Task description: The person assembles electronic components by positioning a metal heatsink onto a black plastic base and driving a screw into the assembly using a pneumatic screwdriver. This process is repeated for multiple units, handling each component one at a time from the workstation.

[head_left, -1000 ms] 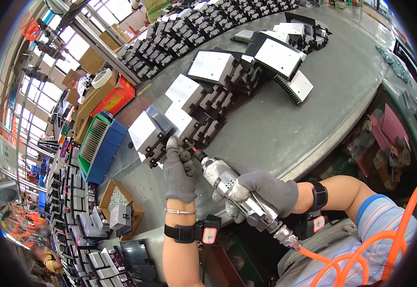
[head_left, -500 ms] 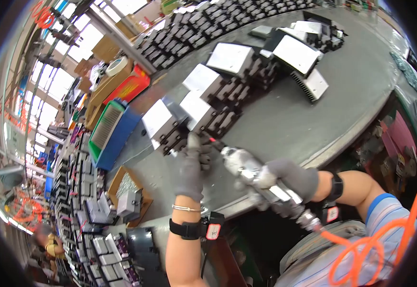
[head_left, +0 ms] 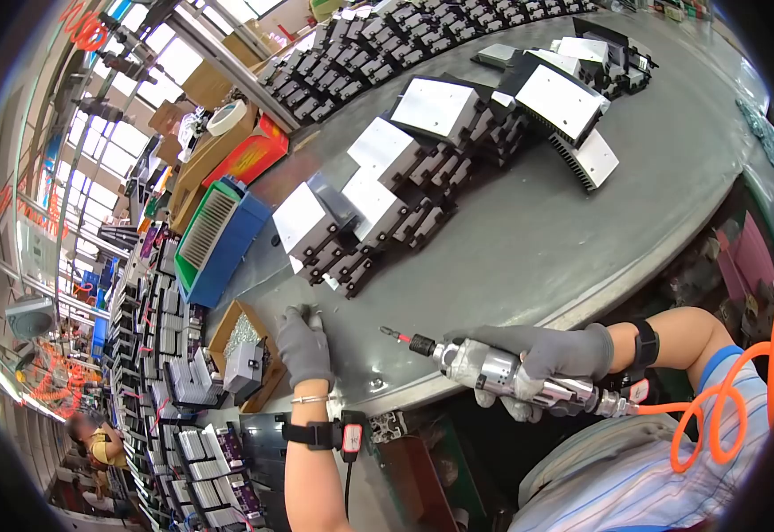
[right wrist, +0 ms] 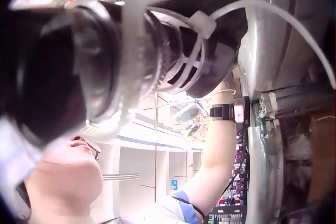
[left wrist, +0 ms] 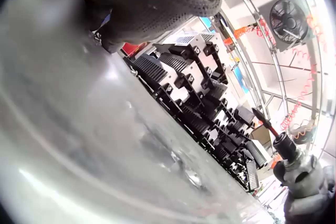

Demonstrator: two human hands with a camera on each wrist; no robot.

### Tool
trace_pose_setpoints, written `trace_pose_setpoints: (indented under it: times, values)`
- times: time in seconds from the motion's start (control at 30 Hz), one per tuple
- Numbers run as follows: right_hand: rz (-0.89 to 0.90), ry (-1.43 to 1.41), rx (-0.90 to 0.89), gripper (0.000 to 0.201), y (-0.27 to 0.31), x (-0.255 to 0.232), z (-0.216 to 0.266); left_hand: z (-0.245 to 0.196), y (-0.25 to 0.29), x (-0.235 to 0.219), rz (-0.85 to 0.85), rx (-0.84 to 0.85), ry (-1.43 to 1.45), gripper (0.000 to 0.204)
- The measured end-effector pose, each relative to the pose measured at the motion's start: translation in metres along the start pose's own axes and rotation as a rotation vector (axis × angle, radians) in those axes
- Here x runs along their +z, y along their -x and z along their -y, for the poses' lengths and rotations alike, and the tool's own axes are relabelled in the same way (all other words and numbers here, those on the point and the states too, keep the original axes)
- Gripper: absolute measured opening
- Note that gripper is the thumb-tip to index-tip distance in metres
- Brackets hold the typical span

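Observation:
In the head view, my gloved right hand (head_left: 542, 355) grips a silver pneumatic screwdriver (head_left: 498, 368), its bit pointing left above the table's near edge. The gloved left hand (head_left: 305, 350) is low over the tabletop, right of a cardboard box (head_left: 271, 377) of small metal parts. Its fingers point away from me; whether they hold anything is unclear. Stacked silver-and-black housings (head_left: 305, 215) stand beyond both hands, touched by neither. The left wrist view shows the left glove (left wrist: 149, 6) at the top and the screwdriver (left wrist: 304, 176) at lower right.
A blue bin (head_left: 227, 253) with a green bin stands on the left. Finned metal units (head_left: 196, 381) line the left side, and rows of housings (head_left: 378, 53) fill the back. More housings (head_left: 560, 102) stand at the back right. An orange hose (head_left: 697, 417) coils beside my right arm.
My left hand has left the front of the stacked housings and moved back toward me, beside the cardboard box. The screwdriver in my right hand has moved away from the stack, right and nearer me.

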State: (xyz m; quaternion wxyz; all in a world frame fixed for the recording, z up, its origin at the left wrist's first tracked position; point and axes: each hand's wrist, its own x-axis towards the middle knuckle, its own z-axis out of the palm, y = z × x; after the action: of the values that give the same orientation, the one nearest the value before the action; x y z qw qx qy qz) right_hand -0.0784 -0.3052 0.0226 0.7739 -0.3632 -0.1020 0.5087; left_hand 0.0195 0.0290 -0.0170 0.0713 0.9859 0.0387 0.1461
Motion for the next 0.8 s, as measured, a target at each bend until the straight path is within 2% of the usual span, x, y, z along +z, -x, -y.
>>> trace_pose_setpoints:
  times: [0.03, 0.13, 0.23, 0.3, 0.37, 0.4, 0.47, 0.57, 0.6, 0.63, 0.67, 0.73, 0.77, 0.8]
  values:
    - [-0.005, -0.006, -0.009, 0.081, 0.002, -0.001, 0.0, -0.002, 0.002, 0.002, -0.046, 0.051, 0.119, 0.017]
    - [-0.007, 0.013, -0.014, 0.095, 0.008, -0.004, 0.0, -0.036, 0.02, -0.002, -0.047, 0.077, 0.122, 0.012]
    - [-0.013, 0.008, -0.022, 0.096, 0.011, -0.008, -0.001, -0.056, 0.031, -0.007, -0.057, 0.181, 0.147, 0.011]
    - [-0.017, -0.006, -0.022, 0.095, 0.015, -0.011, -0.002, -0.054, 0.029, -0.008, -0.016, 0.158, 0.124, 0.012]
    - [-0.023, -0.018, -0.017, 0.095, 0.019, -0.013, -0.002, -0.033, 0.024, 0.003, 0.049, 0.122, 0.615, 0.016]
    - [-0.02, -0.02, -0.011, 0.095, 0.022, -0.013, -0.001, -0.036, 0.028, -0.006, 0.05, 0.115, 0.613, 0.016]
    - [-0.038, 0.041, 0.003, 0.093, 0.025, -0.012, 0.003, -0.046, 0.034, -0.033, 0.104, -0.101, 0.528, 0.02]
    - [-0.044, -0.022, -0.007, 0.083, 0.027, -0.018, -0.003, -0.05, 0.043, -0.031, 0.136, -0.09, 0.47, 0.02]
    - [0.011, -0.018, 0.0, 0.071, 0.024, -0.024, -0.008, -0.044, 0.046, -0.025, 0.069, -0.048, 0.368, 0.02]
    - [-0.007, -0.106, 0.034, 0.063, 0.025, -0.021, -0.009, -0.035, 0.046, -0.013, -0.028, 0.012, 0.293, 0.021]
    - [0.003, 0.022, -0.028, 0.065, 0.021, -0.024, -0.011, -0.028, 0.044, -0.005, -0.003, 0.026, 0.307, 0.021]
    - [-0.048, 0.18, -0.148, 0.065, 0.044, -0.02, 0.052, -0.007, 0.043, 0.016, -0.124, 0.245, 0.05, 0.025]
    - [-0.07, 0.251, -0.193, 0.065, 0.057, -0.012, 0.081, -0.026, 0.046, -0.006, 0.119, 0.114, 0.043, 0.024]
    - [-0.074, 0.291, -0.221, 0.065, 0.065, -0.001, 0.099, -0.038, 0.047, -0.012, 0.11, 0.079, 0.009, 0.022]
